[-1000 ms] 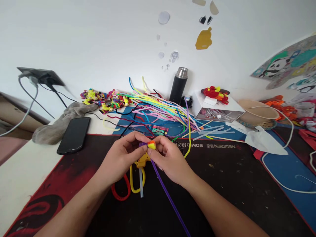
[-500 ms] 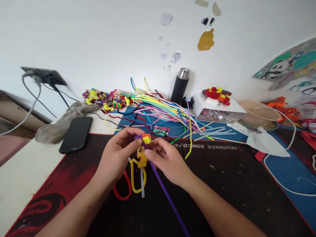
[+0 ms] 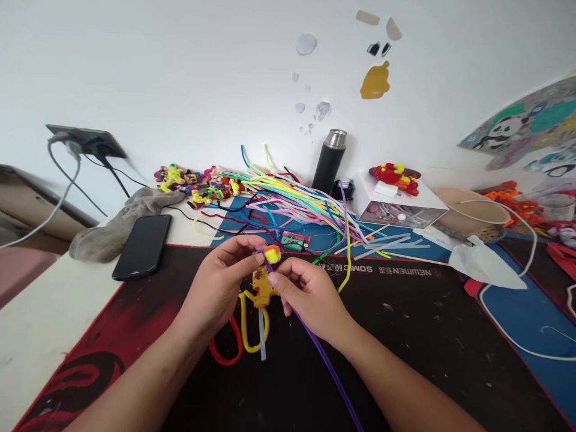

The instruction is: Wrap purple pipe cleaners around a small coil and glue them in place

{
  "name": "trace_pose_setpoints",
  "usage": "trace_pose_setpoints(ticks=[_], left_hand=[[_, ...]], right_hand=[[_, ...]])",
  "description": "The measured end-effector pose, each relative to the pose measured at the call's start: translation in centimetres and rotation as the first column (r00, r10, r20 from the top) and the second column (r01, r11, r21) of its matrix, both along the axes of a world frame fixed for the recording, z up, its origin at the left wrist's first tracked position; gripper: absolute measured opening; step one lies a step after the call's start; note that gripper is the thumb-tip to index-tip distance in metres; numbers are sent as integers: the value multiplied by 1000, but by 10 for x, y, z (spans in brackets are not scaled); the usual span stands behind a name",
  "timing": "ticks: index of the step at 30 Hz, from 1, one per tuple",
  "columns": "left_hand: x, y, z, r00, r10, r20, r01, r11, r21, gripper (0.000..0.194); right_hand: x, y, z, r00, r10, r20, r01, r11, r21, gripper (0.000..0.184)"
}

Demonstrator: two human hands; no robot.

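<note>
Between the thumb and fingers of my left hand (image 3: 225, 273) is a small fuzzy piece (image 3: 272, 254) in yellow, orange and purple. A long purple pipe cleaner (image 3: 324, 359) runs from that piece down to the lower right. My right hand (image 3: 310, 294) pinches the pipe cleaner close to the piece. Below my hands lies a yellow glue gun (image 3: 263, 288), partly hidden, with a clear glue stick (image 3: 263, 339) poking out of it. Beside it are scissors with one yellow handle loop (image 3: 244, 324) and one red loop (image 3: 225, 360).
Behind my hands lies a heap of colourful pipe cleaners (image 3: 297, 195), with small fuzzy figures (image 3: 198, 186) left of it. A black thermos (image 3: 330, 162) and a white box (image 3: 400, 207) stand by the wall. A phone (image 3: 143, 246) lies left. Loose glue sticks (image 3: 391, 243) are scattered right.
My right hand has slid a little way down the purple pipe cleaner, away from the fuzzy piece. The left hand keeps its hold. The whole view has shifted slightly.
</note>
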State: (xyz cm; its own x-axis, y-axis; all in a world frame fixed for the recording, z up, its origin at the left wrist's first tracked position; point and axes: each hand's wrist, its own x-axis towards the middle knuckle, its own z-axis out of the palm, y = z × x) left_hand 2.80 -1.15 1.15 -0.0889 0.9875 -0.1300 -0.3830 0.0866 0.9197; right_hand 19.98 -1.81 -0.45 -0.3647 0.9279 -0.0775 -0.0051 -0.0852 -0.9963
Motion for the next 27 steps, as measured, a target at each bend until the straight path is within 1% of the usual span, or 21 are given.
trace_pose_setpoints(ticks=[4, 7, 17, 22, 27], left_hand=[[1, 0, 3, 1000, -19, 9, 19, 999, -32, 25], [1, 1, 5, 998, -43, 42, 46, 996, -71, 30], [-2, 3, 2, 988, -71, 136, 91, 985, -145, 34], [-2, 3, 3, 974, -77, 215, 120, 973, -195, 32], [-3, 4, 2, 967, -62, 248, 121, 965, -232, 29]], right_hand=[[-1, -1, -1, 997, -18, 81, 14, 999, 52, 28], [0, -1, -1, 993, -38, 112, 27, 995, 96, 28], [2, 0, 0, 987, -45, 157, 26, 992, 121, 26], [5, 2, 4, 983, -40, 180, 13, 989, 145, 27], [7, 2, 6, 979, -34, 201, 6, 990, 140, 30]])
